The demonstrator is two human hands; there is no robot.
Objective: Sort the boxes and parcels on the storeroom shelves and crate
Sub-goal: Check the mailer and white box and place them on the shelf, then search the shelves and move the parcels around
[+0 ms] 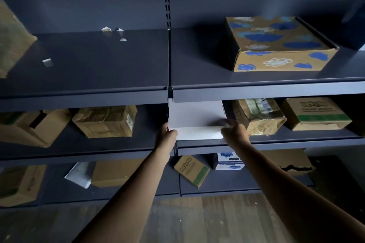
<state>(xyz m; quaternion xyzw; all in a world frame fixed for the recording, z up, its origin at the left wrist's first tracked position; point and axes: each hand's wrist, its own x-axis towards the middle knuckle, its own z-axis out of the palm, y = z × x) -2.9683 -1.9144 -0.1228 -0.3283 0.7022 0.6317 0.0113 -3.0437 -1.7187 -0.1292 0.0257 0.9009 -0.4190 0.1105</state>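
Two hands on white box [197,116] at front edge of middle shelf [306,144]: left hand [167,134] curled round its left front corner, right hand [235,131] clasping its right front corner, box just beside parcel [258,117] on its right.

A: Colour of the shelves [256,89]?
B: Dark blue-grey, plain.
A: The top box [276,45]?
B: Brown cardboard with blue and white painted blotches.
A: Middle row?
B: Unmarked white box [195,118]; brown box [316,113] with a green band.
A: Below?
B: A small box [230,163], white with blue print.
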